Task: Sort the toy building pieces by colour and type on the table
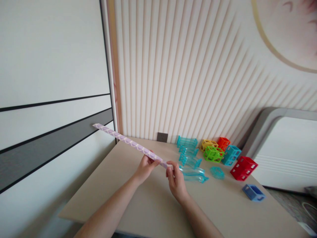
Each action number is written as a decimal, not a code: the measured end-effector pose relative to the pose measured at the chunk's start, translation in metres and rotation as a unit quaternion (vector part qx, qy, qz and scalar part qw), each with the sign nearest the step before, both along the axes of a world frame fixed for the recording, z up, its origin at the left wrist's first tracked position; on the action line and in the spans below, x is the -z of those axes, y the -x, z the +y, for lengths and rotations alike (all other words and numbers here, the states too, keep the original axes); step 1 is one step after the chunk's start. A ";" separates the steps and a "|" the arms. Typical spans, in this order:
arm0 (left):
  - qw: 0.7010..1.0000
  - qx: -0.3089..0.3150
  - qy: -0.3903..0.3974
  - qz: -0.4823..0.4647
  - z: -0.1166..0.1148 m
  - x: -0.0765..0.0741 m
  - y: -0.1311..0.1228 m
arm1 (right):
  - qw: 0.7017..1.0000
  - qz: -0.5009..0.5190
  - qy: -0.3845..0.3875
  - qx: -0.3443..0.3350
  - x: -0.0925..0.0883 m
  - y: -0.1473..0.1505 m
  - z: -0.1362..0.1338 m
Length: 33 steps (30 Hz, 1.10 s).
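Note:
A long pink-and-white patterned strip is held up over the beige table, slanting from upper left down to lower right. My left hand is closed on it near its lower end. My right hand pinches the very end of the strip, just to the right of my left hand. Directly behind my right hand lie several clear teal curved track pieces.
At the back right of the table stand open-frame blocks: yellow, green, orange-red, teal, red, and a blue one nearer. A teal disc lies flat. A wall socket sits behind. White furniture adjoins at right.

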<state>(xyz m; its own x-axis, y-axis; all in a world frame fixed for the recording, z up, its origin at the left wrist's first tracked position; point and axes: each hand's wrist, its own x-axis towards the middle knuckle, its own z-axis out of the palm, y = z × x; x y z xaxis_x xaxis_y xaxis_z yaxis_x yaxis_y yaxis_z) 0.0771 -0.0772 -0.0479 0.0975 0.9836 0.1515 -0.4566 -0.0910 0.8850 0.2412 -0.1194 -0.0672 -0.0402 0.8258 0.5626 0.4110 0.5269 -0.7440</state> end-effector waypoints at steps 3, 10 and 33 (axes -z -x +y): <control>1.000 0.006 0.011 -0.013 -0.001 -0.003 0.003 | 0.998 -0.022 -0.060 -0.019 0.002 -0.001 0.001; 0.998 0.056 -0.031 -0.018 -0.002 0.000 0.010 | 0.986 -0.042 -0.154 -0.046 -0.003 -0.007 0.004; 0.975 0.002 -0.137 0.175 -0.008 0.003 0.012 | 0.993 0.063 0.093 0.031 -0.007 -0.001 0.009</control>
<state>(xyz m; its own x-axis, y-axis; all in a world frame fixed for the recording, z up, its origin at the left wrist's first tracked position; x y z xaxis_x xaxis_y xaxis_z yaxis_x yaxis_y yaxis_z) 0.0648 -0.0851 -0.0512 0.1943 0.9103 0.3654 -0.1328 -0.3446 0.9293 0.2422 -0.1105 -0.0598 0.0757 0.9146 0.3972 0.3352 0.3518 -0.8740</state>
